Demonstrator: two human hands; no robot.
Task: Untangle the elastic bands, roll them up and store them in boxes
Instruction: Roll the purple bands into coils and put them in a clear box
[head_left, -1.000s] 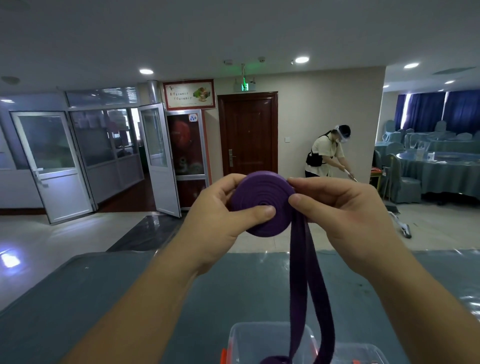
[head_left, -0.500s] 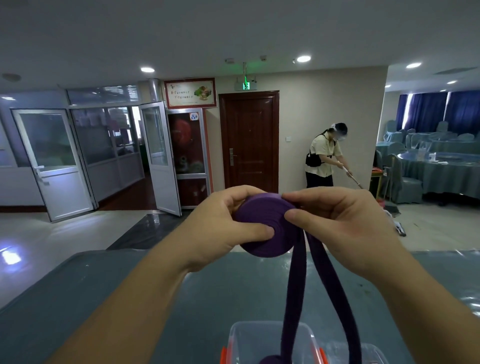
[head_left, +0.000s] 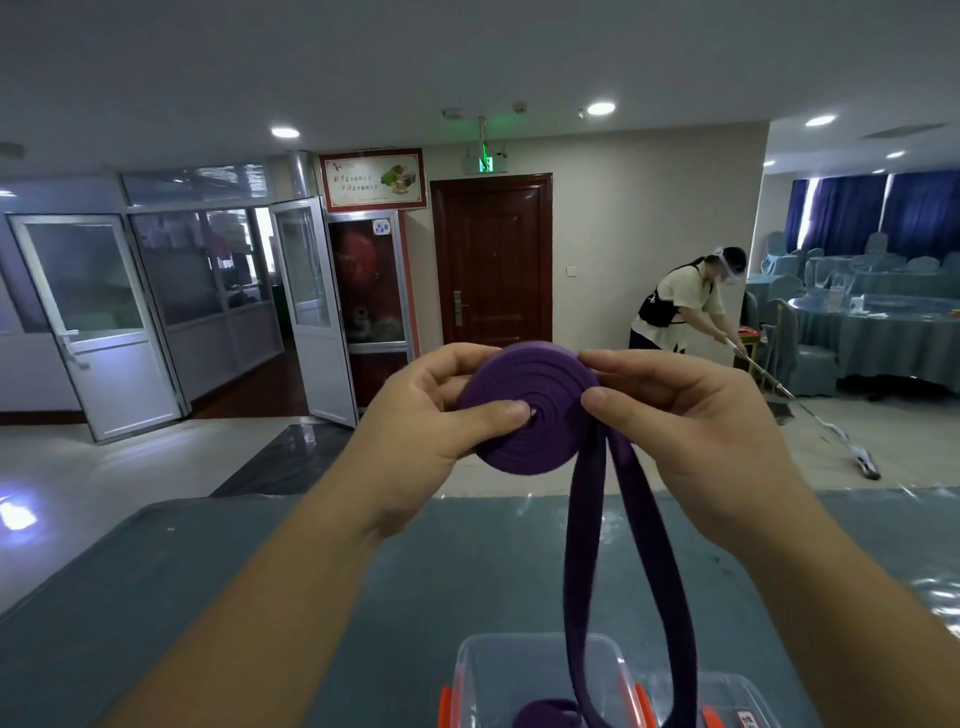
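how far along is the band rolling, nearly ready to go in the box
Mostly rolled: the purple band is a thick flat coil, held between the left hand and right hand. In hand: winding the rest. Left: a long doubled tail hangs into the clear box, which holds something purple at the bottom edge. Then the coil goes in.

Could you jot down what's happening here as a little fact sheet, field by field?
Left hand: grips the purple roll, thumb pressed at its centre
Right hand: pinches the roll's right edge
Loose band: two strands hang from the roll down to the box
Box: clear plastic, orange clips, on the table
In box: something purple, mostly cut off
Background: a person mopping
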